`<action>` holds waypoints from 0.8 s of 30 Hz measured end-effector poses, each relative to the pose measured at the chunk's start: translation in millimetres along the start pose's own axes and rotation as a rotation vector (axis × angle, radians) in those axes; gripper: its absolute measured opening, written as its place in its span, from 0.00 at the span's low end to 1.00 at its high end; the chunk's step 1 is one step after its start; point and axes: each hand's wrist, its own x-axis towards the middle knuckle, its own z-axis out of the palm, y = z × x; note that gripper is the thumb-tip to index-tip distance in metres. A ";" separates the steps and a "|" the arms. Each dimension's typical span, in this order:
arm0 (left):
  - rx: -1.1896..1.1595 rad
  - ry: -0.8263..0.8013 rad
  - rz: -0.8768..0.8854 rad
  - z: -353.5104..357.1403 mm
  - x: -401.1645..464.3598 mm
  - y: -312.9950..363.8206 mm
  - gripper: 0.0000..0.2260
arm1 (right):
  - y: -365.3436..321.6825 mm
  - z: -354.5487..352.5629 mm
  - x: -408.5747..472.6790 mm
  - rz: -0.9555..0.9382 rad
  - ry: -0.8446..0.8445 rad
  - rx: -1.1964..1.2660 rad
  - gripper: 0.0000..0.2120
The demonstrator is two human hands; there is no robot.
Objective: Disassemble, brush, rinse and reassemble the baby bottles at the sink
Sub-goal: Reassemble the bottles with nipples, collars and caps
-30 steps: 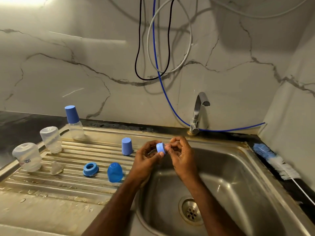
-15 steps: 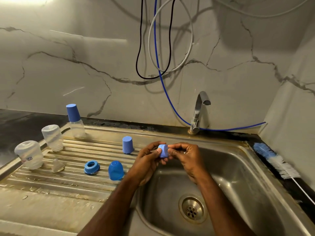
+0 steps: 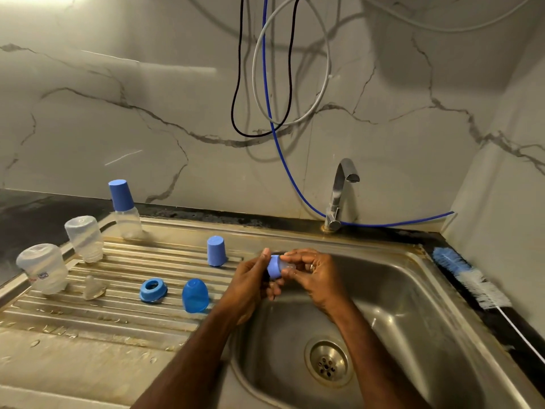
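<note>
Over the left edge of the sink basin (image 3: 413, 305), my left hand (image 3: 250, 281) and my right hand (image 3: 315, 278) both grip a small blue collar ring (image 3: 275, 267) with a clear teat in it, held sideways. On the ribbed draining board (image 3: 118, 314) stand a capped bottle (image 3: 125, 211), two upturned clear bottles (image 3: 85, 239) (image 3: 44, 268), a loose clear teat (image 3: 93, 287), a blue collar ring (image 3: 152, 289), a translucent blue dome cap (image 3: 195, 295) and a solid blue cap (image 3: 216, 251).
A bottle brush (image 3: 469, 278) with blue and white bristles lies on the dark counter right of the sink. The tap (image 3: 339, 193) stands at the back, not running. Cables and a blue hose (image 3: 280, 149) hang down the marble wall. The drain (image 3: 327, 361) is open.
Both hands have lowered slightly toward the basin and turned the blue ring onto its side; the clear teat now shows at its right end under my right fingers.
</note>
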 end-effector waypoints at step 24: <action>0.152 -0.129 -0.092 -4.5 -2.8 3.4 0.26 | -4.8 -9.9 -5.8 0.029 -0.130 -0.133 0.15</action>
